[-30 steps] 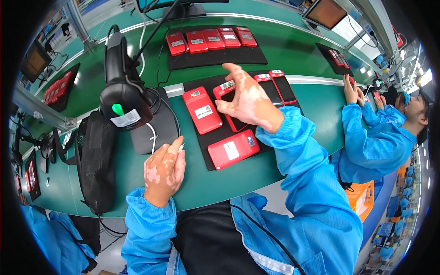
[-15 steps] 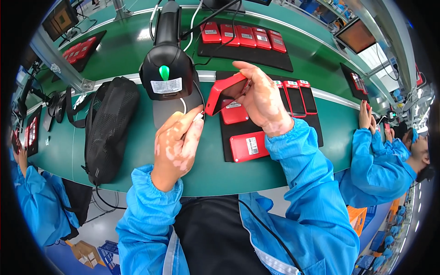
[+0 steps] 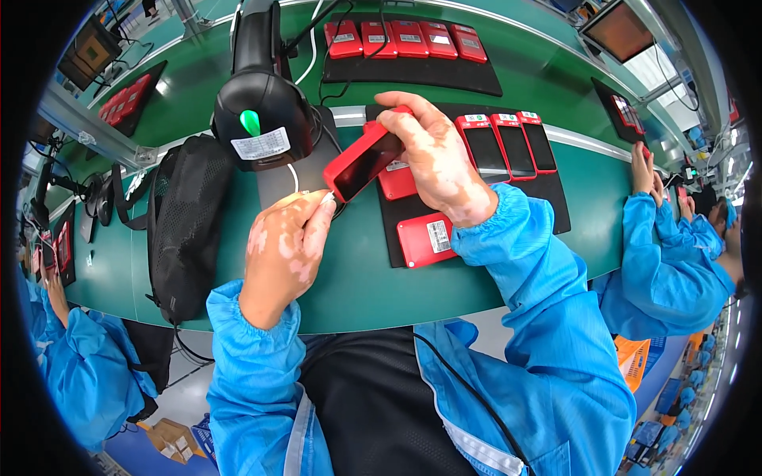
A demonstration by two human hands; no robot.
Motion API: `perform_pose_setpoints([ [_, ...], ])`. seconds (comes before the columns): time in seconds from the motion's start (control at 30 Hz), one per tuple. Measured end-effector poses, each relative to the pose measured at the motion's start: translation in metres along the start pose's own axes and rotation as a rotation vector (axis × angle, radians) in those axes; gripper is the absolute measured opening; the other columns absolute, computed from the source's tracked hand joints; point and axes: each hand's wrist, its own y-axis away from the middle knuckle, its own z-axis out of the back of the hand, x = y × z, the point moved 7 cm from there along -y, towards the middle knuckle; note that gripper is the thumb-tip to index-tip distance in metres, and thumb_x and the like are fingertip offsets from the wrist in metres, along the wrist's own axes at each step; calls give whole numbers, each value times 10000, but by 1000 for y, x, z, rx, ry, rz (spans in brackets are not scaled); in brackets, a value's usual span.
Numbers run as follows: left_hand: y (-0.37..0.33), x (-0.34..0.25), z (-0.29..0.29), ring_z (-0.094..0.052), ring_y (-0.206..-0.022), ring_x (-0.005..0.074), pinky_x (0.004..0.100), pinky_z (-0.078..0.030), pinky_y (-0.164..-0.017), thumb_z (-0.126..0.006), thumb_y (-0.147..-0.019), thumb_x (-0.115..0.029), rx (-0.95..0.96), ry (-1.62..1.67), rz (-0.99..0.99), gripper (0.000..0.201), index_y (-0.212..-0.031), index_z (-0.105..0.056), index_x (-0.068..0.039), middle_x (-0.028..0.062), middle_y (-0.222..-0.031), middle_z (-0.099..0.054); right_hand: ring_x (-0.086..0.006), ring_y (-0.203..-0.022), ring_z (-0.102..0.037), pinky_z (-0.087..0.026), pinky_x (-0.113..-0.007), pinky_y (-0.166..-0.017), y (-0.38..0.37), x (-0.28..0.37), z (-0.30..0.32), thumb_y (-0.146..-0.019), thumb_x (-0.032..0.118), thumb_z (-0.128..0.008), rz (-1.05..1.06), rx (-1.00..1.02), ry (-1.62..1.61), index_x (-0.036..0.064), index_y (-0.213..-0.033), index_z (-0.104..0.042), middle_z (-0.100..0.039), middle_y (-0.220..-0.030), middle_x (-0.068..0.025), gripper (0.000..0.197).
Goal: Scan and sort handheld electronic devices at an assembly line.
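My right hand [image 3: 444,163] is closed around the upper end of a red handheld device [image 3: 359,162] with a dark screen, held tilted above the table. In my left hand [image 3: 282,254], thumb and fingers pinch a small white cable plug [image 3: 326,198]. The plug meets the lower end of the device; whether it sits inside the port I cannot tell. Below my right hand a red device lies back up with a white label [image 3: 427,239] on a black mat [image 3: 548,202]. Another face-down one is partly hidden behind the held device. Three devices [image 3: 512,147] lie screen up to the right.
A black barcode scanner [image 3: 262,119] with a green light stands on a stand beyond my left hand. A black mesh bag [image 3: 190,230] lies to its left. More red devices [image 3: 409,38] rest on a far mat. Co-workers in blue sleeves [image 3: 667,270] sit on both sides.
The held device has moved left and down, tilting its lower end to the cable plug. My left hand has shifted slightly left and down; the gap between plug and device has closed.
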Motion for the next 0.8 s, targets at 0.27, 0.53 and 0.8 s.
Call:
perform_pose_setpoints([
  [0.27, 9, 10, -5, -683, -763, 409, 447, -549, -728, -713, -971, -84, -119, -98, -178, 153, -1051, -725, 47, 192, -822, -706, -83, -874, -578, -498, -245, -763, 9, 0, -11, -1034, 236, -667, 78, -39, -14, 17, -1334, -619, -663, -1005, -29, 374],
  [0.53, 0, 43, 5, -715, -843, 201, 333, -549, -801, -744, -998, -340, 180, 487, 387, 616, -1419, -605, 88, 182, -946, -735, -188, -1198, -642, -514, -329, -1032, 18, 16, -25, -1011, 118, -708, 184, 157, -39, 38, -1280, -622, -663, -1268, -106, 293],
  [0.8, 10, 56, 36, -677, -1114, 289, 373, -532, -924, -907, -806, -128, -57, 115, -50, 605, -1325, -639, 30, 184, -1251, -694, -362, -1356, -566, -519, -475, -1100, 18, 6, -38, -869, 277, -890, 541, 536, 644, 102, -1332, -643, -537, -1487, -174, 553],
])
